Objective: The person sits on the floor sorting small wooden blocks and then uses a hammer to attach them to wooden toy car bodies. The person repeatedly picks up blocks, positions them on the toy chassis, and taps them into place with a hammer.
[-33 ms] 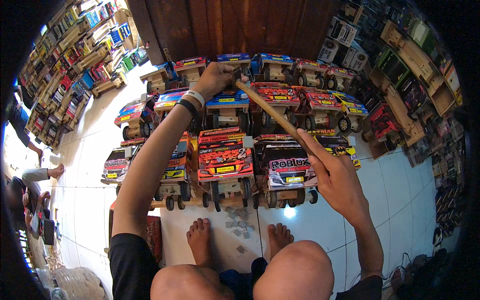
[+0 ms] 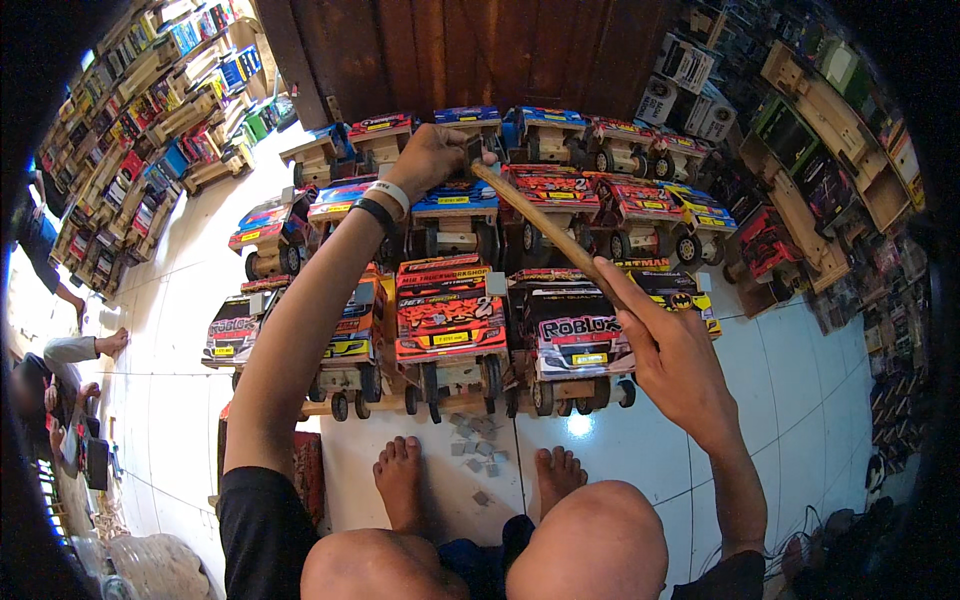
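Observation:
My left hand (image 2: 428, 157) reaches far forward and curls over the back end of a blue-roofed toy truck (image 2: 455, 200) in the second row. My right hand (image 2: 672, 352) grips the near end of a long wooden stick (image 2: 548, 232). The stick slants up and left over the trucks, and its far tip meets my left hand's fingers. What sits at that tip is hidden by the fingers. An orange toy truck (image 2: 450, 310) and a grey-and-red toy truck (image 2: 578, 330) stand in the front row below my arms.
Several rows of painted wooden toy trucks cover the white tiled floor (image 2: 640, 450) up to a dark wooden door (image 2: 460, 50). Small grey square pieces (image 2: 480, 447) lie between my bare feet. Shelves with more toys line both sides. Another person (image 2: 55, 385) sits at the left.

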### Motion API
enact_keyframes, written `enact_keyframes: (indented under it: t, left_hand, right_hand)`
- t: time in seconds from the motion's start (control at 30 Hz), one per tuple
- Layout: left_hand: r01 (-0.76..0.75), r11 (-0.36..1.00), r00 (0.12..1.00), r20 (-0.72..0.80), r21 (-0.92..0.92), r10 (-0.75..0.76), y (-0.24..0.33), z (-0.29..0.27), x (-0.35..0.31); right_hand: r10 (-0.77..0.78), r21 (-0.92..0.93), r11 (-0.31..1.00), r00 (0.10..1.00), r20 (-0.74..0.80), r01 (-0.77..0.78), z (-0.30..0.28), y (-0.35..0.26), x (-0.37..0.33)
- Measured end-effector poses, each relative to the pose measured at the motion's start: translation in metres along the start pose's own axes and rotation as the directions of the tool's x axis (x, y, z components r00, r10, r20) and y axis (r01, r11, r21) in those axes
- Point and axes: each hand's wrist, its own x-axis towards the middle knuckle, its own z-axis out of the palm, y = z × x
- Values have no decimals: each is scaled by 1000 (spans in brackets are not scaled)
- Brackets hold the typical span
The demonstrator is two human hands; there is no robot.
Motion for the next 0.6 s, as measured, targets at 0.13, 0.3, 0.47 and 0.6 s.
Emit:
enact_keyframes:
  t: [0.13, 0.3, 0.47, 0.6]
  left_hand:
    - [-47, 991, 998, -25, 123, 50, 10, 1, -6]
    - [80, 997, 996, -42, 10, -80, 17, 2, -6]
    - [-13, 996, 1000, -7, 90, 14, 23, 1, -13]
    - [-40, 975, 999, 22, 221, 36, 23, -3, -11]
  right_hand:
    - [-1, -8, 1000, 998, -60, 0, 3, 0, -1]
    - [-17, -68, 998, 1000, -11, 16, 3, -1, 1]
    - [68, -72, 995, 997, 36, -65, 1, -1, 2]
    - [25, 0, 1000, 999, -23, -25, 5, 1, 1]
